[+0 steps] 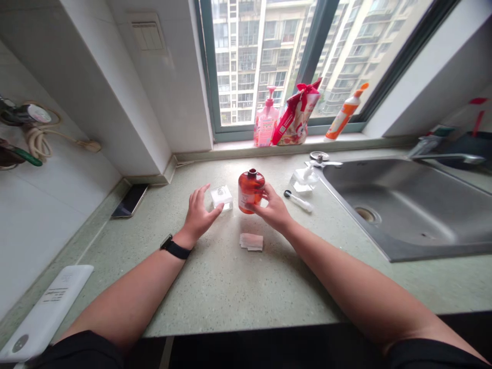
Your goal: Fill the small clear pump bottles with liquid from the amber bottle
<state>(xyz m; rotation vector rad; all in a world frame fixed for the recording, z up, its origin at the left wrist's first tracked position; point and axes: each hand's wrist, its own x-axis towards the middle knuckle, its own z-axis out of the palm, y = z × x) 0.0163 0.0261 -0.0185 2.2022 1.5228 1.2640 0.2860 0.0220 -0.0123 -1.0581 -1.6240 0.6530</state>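
Head view: the red bottle (249,183) is upright between the hands, nearer the right.
The right hand (273,209) grips its right side, thumb in front; its long axis is vertical, neck up, base at or just above the tabletop (207,292); the left hand (199,211) is open, fingers spread, by the clear box (222,195); thumb contact there I cannot tell.

Hands (199,212) (273,207) apart, right one curled

We are looking at a kitchen: we are seeing a steel sink (430,205), a faucet (449,156) over it, and countertop (207,292) (pale green) left of it.
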